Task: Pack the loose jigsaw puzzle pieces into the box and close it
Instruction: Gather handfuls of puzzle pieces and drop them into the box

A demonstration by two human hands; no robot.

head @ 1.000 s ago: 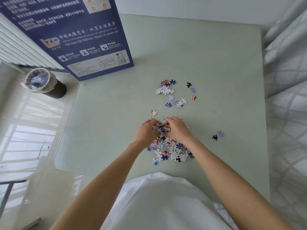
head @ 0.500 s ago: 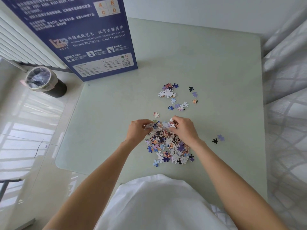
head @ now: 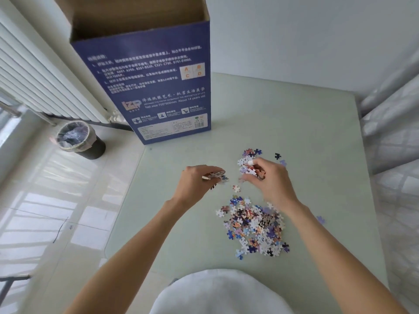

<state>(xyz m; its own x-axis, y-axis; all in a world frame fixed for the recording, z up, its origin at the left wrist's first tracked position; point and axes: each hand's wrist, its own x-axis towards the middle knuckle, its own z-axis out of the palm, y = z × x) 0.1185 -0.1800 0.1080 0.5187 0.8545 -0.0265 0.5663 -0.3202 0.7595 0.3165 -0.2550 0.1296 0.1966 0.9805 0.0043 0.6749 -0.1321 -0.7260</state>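
- The left hand [head: 199,181] has its fingers curled round a small clutch of jigsaw pieces [head: 217,176], held just above the table [head: 306,132].
- The right hand [head: 268,181] pinches another bunch from the far scatter [head: 248,155].
- The main pile [head: 254,225] lies near the person, and the blue box [head: 158,87] stands upright, top open, at the far left.
- Those pieces look light, thin and slippery; I'd scoop them with cupped fingers, not pinch.
- The tall box could tip if knocked.
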